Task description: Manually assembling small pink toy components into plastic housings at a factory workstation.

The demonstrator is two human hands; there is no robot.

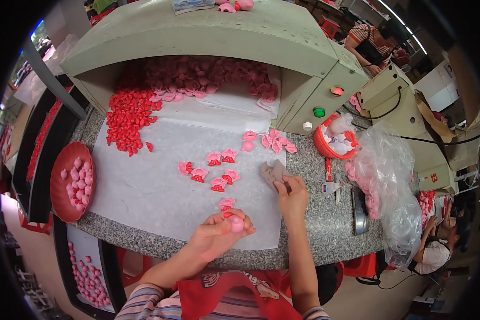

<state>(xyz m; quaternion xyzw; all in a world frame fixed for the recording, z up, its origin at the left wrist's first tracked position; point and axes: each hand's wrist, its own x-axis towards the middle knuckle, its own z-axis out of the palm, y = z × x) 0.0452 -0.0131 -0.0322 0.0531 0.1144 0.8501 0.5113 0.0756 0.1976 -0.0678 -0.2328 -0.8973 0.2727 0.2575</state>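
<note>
Pink ball (237, 224) in a light pinch near the paper's edge

The left hand (217, 233) was curled, thumb and fingers nearly closed on the ball, above the near part of the white paper (144, 197). A red bit (228, 215) showed at the fingertips; whether it was held or lay behind could not be told. The ball looked smooth, so a slack pinch could have let it slip and roll off the table (325, 234).

The right hand (293, 196) had its thumb and fingers closed on a grey cloth (273, 174) at the paper's right side. A wide sweep of it could have scattered the pink parts (274, 142) just beyond.

Pink-and-red pieces (218, 184) lay past the left hand, one just beside it; a dragging wrist might have shifted them. Farther off, the red heap (128, 122) had loose bits at its edge, easily knocked astray. The bowl (56, 192) of pink balls stood at the table's left edge, where a bump could have tipped it.
</note>
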